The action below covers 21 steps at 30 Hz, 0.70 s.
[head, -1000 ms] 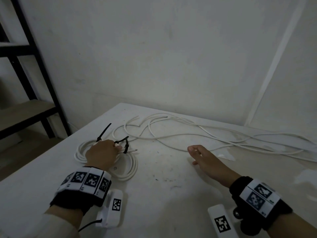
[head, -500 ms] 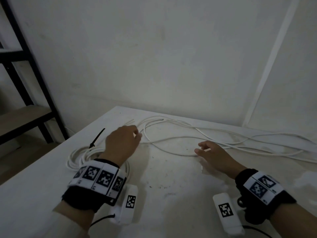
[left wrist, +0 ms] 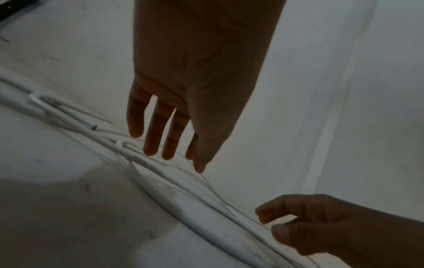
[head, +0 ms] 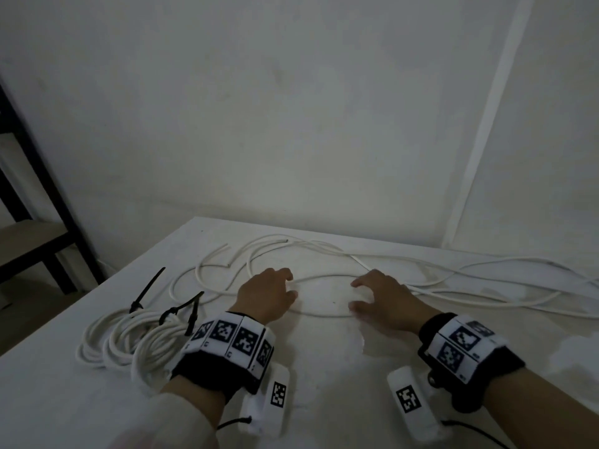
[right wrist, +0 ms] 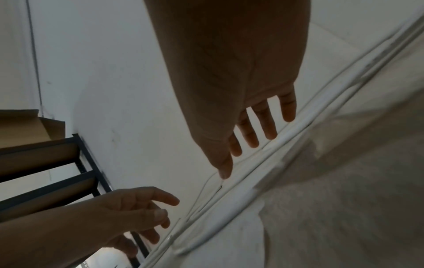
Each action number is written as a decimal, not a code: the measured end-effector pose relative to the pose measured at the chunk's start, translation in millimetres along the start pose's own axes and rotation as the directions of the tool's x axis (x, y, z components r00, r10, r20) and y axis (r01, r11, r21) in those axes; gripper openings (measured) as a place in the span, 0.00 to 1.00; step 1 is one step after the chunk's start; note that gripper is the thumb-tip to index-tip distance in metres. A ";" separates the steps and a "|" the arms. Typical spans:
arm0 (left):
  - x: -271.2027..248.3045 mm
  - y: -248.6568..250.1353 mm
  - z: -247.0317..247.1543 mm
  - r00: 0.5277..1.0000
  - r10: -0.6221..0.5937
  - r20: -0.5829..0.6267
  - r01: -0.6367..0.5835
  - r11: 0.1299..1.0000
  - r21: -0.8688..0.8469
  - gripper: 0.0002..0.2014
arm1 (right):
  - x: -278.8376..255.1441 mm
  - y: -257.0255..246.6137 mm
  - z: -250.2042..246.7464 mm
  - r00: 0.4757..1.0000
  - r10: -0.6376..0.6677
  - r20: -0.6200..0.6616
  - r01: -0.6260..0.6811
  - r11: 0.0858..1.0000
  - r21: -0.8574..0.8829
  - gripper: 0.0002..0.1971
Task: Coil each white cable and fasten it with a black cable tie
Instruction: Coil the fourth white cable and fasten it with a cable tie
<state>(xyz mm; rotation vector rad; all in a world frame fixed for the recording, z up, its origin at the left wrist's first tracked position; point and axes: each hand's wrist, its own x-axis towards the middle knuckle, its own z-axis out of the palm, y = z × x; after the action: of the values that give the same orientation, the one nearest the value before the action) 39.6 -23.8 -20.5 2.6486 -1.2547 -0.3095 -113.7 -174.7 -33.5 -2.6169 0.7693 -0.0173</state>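
Loose white cable (head: 324, 314): sprawled mid-frame on white bench (head: 324, 400).
Left hand (head: 264, 294): moved off tied white coil (head: 129, 338), fingers relaxed, empty.
Right hand (head: 385, 298): advanced, fingers spread, empty.

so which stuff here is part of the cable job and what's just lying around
Job:
- loose white cable on the white table
- coiled white cable bundle
- black plastic cable ties
- both hands, left, right

Lying about:
- black metal shelf rack

All views are dimly and flatly lit; both wrist views are smeared by motion blur, and straight lines are bent near the edges.
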 end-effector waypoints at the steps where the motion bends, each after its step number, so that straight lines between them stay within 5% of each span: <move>1: 4.3 1.3 1.6 1.000 -0.007 0.001 0.007 1.000 -0.013 0.22 | 7.0 2.2 -3.2 1.000 0.010 -0.017 -0.010 1.000 0.012 0.25; 5: 18.3 5.1 8.9 1.000 -0.023 0.009 0.024 1.000 -0.011 0.25 | 37.9 11.4 -12.3 0.997 0.033 -0.072 -0.032 0.999 0.009 0.27; 14: 41.6 10.2 10.6 0.998 0.039 -0.052 -0.038 0.999 0.020 0.28 | 85.9 22.6 -6.1 0.996 0.077 0.041 -0.070 0.985 -0.155 0.33; 21: 46.3 18.4 12.8 0.986 0.096 -0.139 -0.085 0.993 0.083 0.32 | 82.5 29.6 -7.4 0.997 0.039 -0.060 -0.048 0.987 -0.151 0.01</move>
<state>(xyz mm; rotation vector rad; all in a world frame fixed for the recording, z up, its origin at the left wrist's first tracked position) 51.2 -72.4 -32.8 2.6132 -1.3607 -0.0579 -60.0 -243.1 -46.6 -2.7530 0.8793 -0.0218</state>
